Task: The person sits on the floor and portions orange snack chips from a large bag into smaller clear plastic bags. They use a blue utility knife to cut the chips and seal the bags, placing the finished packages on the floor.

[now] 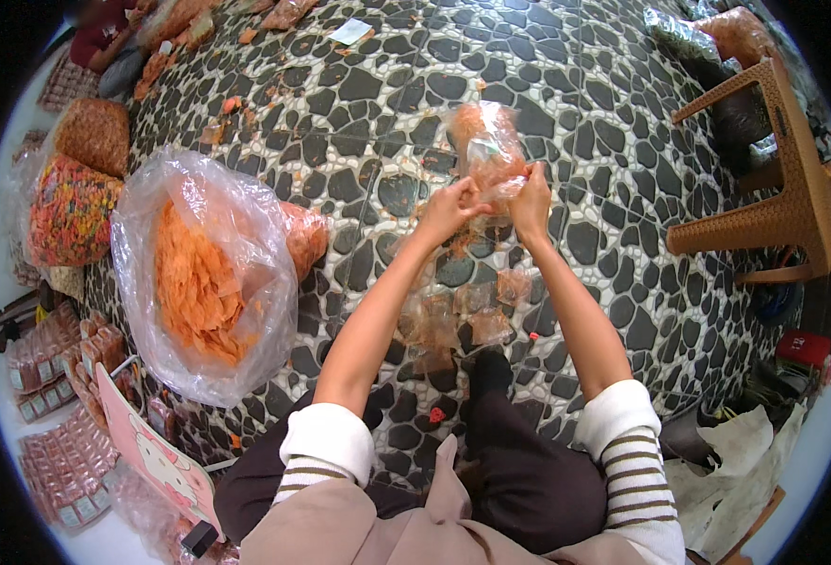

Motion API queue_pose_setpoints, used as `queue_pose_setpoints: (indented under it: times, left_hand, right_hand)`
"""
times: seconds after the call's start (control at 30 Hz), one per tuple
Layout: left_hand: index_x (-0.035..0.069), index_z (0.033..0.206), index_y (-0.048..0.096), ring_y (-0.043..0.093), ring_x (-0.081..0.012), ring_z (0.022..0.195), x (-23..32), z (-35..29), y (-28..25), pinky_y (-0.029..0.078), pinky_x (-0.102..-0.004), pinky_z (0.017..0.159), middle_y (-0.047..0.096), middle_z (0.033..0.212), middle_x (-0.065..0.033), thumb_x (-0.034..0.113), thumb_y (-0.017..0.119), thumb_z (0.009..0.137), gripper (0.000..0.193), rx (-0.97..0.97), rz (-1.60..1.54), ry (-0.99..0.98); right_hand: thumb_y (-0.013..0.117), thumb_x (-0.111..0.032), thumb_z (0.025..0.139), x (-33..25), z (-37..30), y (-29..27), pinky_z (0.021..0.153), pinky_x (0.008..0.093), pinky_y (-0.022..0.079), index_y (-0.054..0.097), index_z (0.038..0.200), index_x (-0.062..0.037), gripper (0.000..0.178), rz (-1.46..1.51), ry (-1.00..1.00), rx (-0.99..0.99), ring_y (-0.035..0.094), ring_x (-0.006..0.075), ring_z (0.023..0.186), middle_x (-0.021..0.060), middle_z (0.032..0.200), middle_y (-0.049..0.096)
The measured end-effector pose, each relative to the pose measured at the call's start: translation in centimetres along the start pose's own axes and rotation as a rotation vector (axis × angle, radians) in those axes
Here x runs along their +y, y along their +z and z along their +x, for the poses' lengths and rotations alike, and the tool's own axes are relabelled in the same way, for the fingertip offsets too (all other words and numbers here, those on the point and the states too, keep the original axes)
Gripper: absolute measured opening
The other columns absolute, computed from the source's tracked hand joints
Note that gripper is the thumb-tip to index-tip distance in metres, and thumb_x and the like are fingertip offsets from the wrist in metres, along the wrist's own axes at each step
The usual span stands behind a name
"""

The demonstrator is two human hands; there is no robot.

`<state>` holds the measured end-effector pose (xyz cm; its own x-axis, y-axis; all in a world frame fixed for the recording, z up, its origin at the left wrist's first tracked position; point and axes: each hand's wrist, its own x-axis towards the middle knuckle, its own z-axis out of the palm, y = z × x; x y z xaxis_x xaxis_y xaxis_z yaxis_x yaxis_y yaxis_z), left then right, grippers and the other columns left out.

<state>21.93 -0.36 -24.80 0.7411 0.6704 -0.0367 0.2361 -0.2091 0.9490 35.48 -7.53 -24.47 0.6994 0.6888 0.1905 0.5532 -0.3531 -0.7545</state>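
Observation:
A clear plastic bag of orange chips lies on the patterned floor ahead of me, its near end gathered toward my hands. My left hand is closed, with thumb and fingers pinching the left side of that near end. On the other side, my right hand is wrapped round the bag's edge, thumb up. Below my hands, several small clear packets with orange bits lie flat on the floor. To the left stands a large open plastic sack, with thin orange chips heaped inside.
A brown plastic stool lies on its side at the right. Filled bags of multicoloured snacks and rows of packed pouches line the left. A pink folding table stands near my left knee. Another person sits at the far left.

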Motion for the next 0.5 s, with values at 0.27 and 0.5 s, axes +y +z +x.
queue_pose_setpoints:
  times: [0.27, 0.5]
  left_hand:
    - [0.004, 0.076, 0.048, 0.056, -0.0316, 0.068, -4.5, -2.1, 1.4, 0.043, -0.0394, 0.061, 0.056, 0.072, -0.0124, 0.006, 0.059, 0.073, 0.012, 0.285, 0.537, -0.030]
    - [0.013, 0.114, 0.046, 0.035, -0.0332, 0.109, -4.3, -12.4, -1.4, 0.027, -0.0488, 0.091, 0.039, 0.115, -0.0124, 0.029, 0.066, 0.071, 0.050, 0.246, 0.529, 0.136]
  right_hand:
    - [0.067, -0.005, 0.062, 2.7, -2.8, 1.6, 0.085, 0.0439, 0.035, 0.037, 0.106, 0.0003, 0.054, -0.083, -0.240, -0.275, 0.040, 0.0398, 0.100, 0.0228, 0.104, 0.040]
    - [0.079, -0.035, 0.056, 4.5, -11.9, -6.3, 0.098, 0.0589, 0.018, 0.023, 0.135, -0.0245, 0.098, -0.226, -0.236, -0.620, 0.010, 0.0437, 0.128, 0.0175, 0.140, 0.008]
